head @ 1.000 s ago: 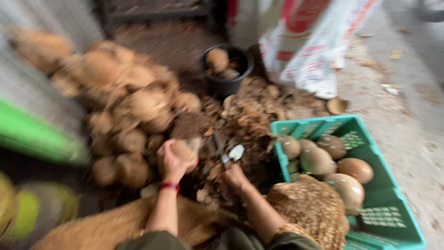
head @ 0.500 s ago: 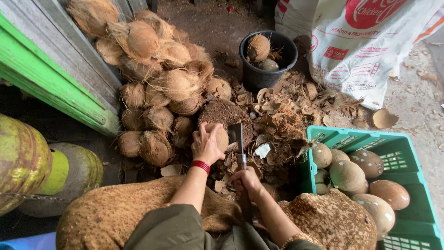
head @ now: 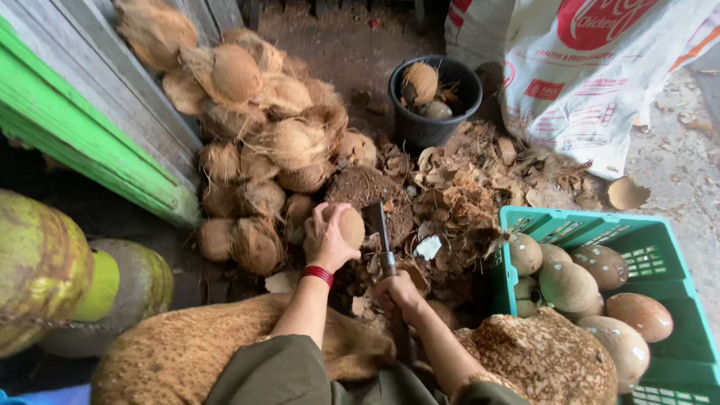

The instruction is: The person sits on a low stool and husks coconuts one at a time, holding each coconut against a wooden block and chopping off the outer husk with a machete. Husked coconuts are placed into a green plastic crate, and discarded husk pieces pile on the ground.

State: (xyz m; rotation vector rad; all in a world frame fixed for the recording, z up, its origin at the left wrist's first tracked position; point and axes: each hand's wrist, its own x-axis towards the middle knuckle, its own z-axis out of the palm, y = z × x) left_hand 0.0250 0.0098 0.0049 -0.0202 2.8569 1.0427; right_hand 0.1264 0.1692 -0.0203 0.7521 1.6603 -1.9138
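Now: L hand (head: 327,238) clamped on coconut (head: 349,226); R hand (head: 398,291) gripping knife (head: 379,232) beside it.

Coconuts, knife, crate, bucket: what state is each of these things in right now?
Left hand: grip closed around a coconut.
Coconut: partly husked, held over the husk scraps.
Right hand: grip closed on the knife handle.
Knife: blade pointing away, beside the held coconut.
Coconut pile: still in fibrous husks, stacked against the wall.
Green crate: partly filled with smooth husked coconuts.
Black bucket: upright, coconuts inside.
White sack: standing, slumped.
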